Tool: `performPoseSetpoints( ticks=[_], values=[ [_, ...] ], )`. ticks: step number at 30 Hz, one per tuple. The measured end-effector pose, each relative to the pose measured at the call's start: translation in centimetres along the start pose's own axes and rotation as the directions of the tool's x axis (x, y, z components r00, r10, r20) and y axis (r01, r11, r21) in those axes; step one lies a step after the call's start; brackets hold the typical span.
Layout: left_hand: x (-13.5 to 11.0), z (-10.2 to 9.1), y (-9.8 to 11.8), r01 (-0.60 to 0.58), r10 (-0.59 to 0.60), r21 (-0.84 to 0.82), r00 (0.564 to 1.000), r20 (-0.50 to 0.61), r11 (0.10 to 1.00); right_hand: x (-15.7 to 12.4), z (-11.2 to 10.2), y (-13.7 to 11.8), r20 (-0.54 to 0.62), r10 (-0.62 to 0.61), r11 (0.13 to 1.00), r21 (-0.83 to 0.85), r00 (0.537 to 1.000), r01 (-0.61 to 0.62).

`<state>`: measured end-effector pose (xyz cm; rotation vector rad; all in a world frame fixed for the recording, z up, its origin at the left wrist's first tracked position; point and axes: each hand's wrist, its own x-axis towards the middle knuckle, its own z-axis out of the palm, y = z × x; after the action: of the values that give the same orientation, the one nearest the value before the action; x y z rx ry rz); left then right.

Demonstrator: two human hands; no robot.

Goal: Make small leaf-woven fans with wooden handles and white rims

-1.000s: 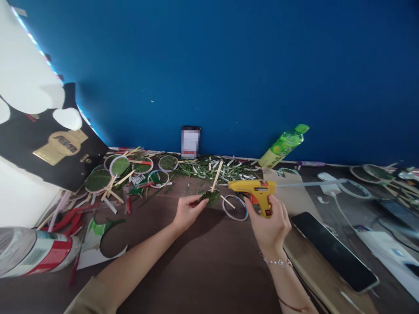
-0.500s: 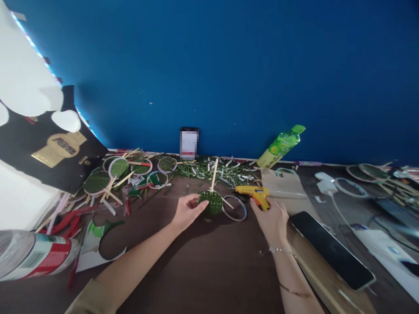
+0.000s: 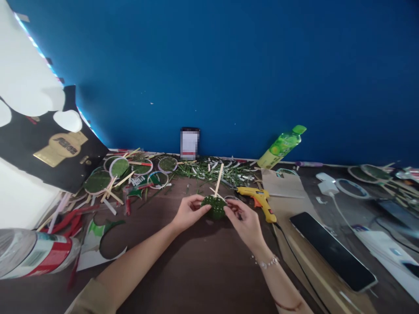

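My left hand [image 3: 187, 212] pinches the left edge of a small round green woven fan [image 3: 214, 206] with a wooden stick handle [image 3: 218, 179] pointing up and away. My right hand [image 3: 244, 220] grips the fan's right edge, fingers curled on it. A yellow glue gun [image 3: 258, 199] lies on the brown table just right of my right hand, with nobody touching it. A thin ring lies behind the fan, mostly hidden by my fingers.
Finished round fans and sticks [image 3: 119, 172] pile at the back left, green leaf scraps [image 3: 212, 168] at the back centre. A green bottle [image 3: 281, 146] leans on the blue wall. A dark phone [image 3: 332, 250] lies at right, a tape roll [image 3: 31, 253] at near left.
My right hand set the glue gun down on the table and came left to grip the fan. The fan turned from edge-on to face the camera.
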<state>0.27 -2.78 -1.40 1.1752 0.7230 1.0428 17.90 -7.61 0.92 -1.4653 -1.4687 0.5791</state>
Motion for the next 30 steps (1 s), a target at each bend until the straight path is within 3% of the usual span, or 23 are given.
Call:
performPoseSetpoints(
  ticks=[4,10,30],
  values=[
    [-0.18,-0.04,0.42,-0.005,0.004,0.032,1.0,0.028,0.999,-0.24,0.88,0.24,0.075,0.096,0.984,0.143,0.993,-0.106],
    [0.04,-0.03,0.44,0.016,-0.011,0.072,0.998,-0.06,0.997,-0.01,0.47,0.39,0.169,0.145,0.976,0.138,0.975,-0.169],
    [0.06,-0.3,0.06,-0.025,0.028,0.137,0.999,-0.02,0.99,-0.73,0.8,0.58,0.188,0.084,0.996,0.007,0.979,-0.087]
  ],
)
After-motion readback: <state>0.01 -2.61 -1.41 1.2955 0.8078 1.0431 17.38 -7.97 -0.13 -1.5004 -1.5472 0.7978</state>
